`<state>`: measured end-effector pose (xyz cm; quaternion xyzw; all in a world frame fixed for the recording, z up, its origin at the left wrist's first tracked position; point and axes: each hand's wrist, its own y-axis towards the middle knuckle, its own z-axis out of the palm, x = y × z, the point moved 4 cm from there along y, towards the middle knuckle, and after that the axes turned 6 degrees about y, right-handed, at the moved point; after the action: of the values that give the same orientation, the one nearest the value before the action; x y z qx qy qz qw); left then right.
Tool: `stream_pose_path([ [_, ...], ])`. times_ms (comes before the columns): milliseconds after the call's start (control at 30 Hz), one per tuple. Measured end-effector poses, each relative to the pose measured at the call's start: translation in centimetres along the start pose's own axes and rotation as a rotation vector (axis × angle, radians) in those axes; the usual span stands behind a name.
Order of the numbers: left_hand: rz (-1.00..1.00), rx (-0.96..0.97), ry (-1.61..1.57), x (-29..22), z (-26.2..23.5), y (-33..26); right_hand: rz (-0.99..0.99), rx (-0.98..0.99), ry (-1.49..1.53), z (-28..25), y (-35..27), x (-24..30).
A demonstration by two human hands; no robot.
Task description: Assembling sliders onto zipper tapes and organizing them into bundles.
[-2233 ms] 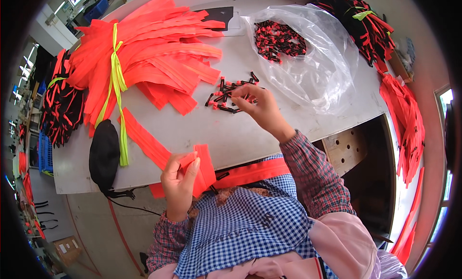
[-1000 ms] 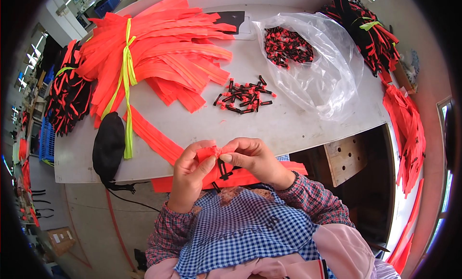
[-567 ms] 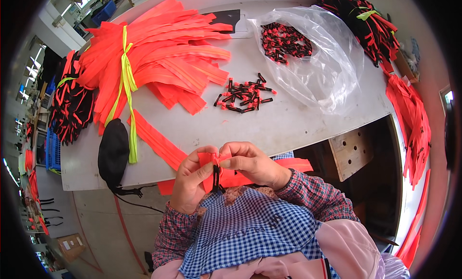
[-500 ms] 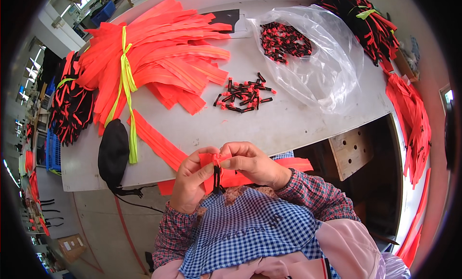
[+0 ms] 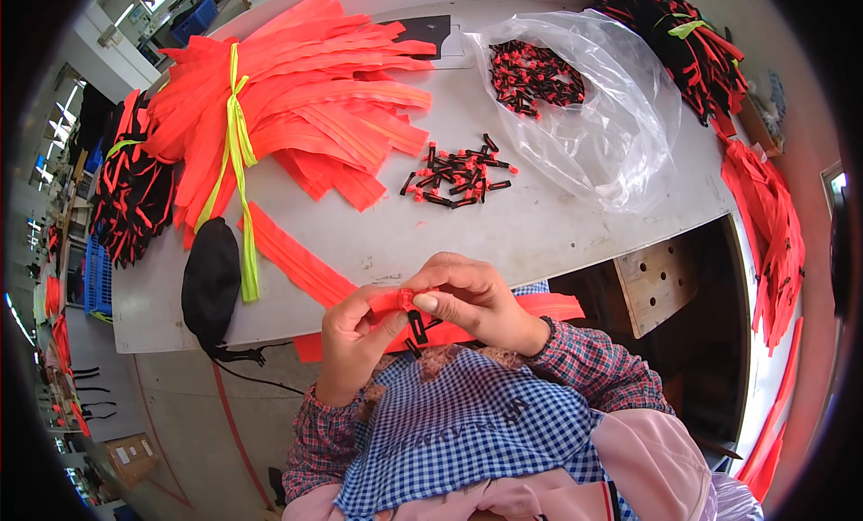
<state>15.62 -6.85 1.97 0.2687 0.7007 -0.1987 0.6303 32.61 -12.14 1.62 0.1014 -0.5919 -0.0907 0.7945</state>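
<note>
Fingers of both hands, left hand (image 5: 355, 337) and right hand (image 5: 467, 296), pinched an orange strip (image 5: 395, 303) with its black slider (image 5: 418, 328) between them; beyond them lay loose sliders (image 5: 454, 172) and many bundled strips (image 5: 306, 107), seemingly unfitted.

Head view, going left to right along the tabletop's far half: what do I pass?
Black-and-orange bundle → tied stack of orange strips → loose pile of small black-and-red clips → clear plastic bag of clips → hanging orange strips.
</note>
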Motion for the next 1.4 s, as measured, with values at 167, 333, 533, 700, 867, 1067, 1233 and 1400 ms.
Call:
stream_pose_path([
  [167, 0.15, -0.022, 0.267, -1.3, 0.2, -0.1, -0.254, 0.104, -0.374, 0.2, -0.4, 0.8],
  [333, 0.191, 0.01, 0.387, -1.5, 0.0, -0.2, -0.382, 0.113, -0.565, 0.6, -0.6, 1.5],
  [533, 0.197, 0.033, 0.341, -1.2, 0.1, -0.1, -0.39, 0.126, -0.558, 0.7, -1.0, 1.5],
  [700, 0.21, 0.056, 0.312, -0.6, 0.0, 0.0, -0.326, 0.146, -0.504, 0.5, -1.1, 1.2],
  [867, 0.201, 0.064, 0.307, -0.8, 0.3, 0.2, -0.235, 0.167, -0.448, 0.2, -0.9, 1.0],
  [1067, 0.159, 0.074, 0.392, -1.4, 0.5, 0.0, -0.261, 0.203, -0.468, -0.1, -0.8, 1.2],
  [1233, 0.127, 0.063, 0.212, -0.5, 0.8, 0.5, -0.224, 0.219, -0.386, -0.4, -0.9, 1.0],
  [1400, 0.18, 0.126, 0.345, -1.3, 0.7, 1.0, -0.159, 0.234, -0.323, -0.2, -1.1, 0.6],
])
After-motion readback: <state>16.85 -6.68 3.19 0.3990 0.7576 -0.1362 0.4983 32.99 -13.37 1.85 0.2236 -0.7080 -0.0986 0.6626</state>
